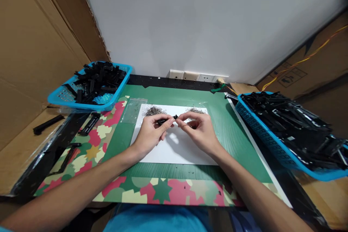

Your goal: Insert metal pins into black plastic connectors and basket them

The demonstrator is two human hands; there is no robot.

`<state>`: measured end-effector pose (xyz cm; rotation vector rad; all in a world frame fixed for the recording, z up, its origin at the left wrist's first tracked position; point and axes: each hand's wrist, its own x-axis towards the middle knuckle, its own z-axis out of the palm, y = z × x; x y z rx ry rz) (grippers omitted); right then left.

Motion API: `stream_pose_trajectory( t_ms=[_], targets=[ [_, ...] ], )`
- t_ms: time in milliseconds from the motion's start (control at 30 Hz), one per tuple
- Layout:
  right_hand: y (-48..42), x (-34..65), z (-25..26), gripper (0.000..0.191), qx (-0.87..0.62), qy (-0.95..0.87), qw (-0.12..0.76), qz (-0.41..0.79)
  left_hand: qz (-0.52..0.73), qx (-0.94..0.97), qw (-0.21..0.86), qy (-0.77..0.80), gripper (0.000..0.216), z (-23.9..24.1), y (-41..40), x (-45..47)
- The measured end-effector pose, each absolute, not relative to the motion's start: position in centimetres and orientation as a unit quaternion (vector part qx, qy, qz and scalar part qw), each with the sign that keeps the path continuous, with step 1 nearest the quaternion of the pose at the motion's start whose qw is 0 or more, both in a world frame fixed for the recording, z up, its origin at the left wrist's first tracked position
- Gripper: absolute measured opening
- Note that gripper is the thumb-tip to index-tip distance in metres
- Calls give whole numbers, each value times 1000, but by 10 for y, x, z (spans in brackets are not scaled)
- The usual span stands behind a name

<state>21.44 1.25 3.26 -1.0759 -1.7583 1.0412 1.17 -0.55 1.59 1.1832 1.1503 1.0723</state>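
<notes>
My left hand [150, 133] pinches a small black plastic part [165, 120] over the white sheet [176, 150]. My right hand [199, 130] is closed in a pinch at the part's right tip, its fingertips meeting the left hand's. Whatever the right fingers hold is too small to make out. Two heaps of tiny metal pieces [153, 110] lie at the sheet's far edge, one behind each hand.
A blue basket [65, 98] of short black parts stands at the far left. A second blue basket [261, 130] of long black parts fills the right. A green mat [233, 134] and a patterned cloth [114, 192] lie under the sheet. Loose black parts [48, 124] lie at left. Cardboard stands on both sides.
</notes>
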Motion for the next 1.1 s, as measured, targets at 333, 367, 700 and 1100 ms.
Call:
stream_pose_trajectory(
  t_ms=[333, 367, 700, 1100],
  targets=[
    [8, 210, 35, 19, -424, -697, 409, 408, 476, 502, 539, 481, 41, 15, -4, 12],
    [8, 210, 35, 20, -426, -695, 412, 407, 476, 505, 536, 480, 41, 14, -4, 12],
    [11, 213, 34, 22, -447, -692, 402, 399, 442, 527, 542, 483, 42, 14, -4, 10],
    [37, 251, 40, 17, -506, -700, 258, 432, 294, 707, 390, 511, 55, 15, -13, 6]
  ],
)
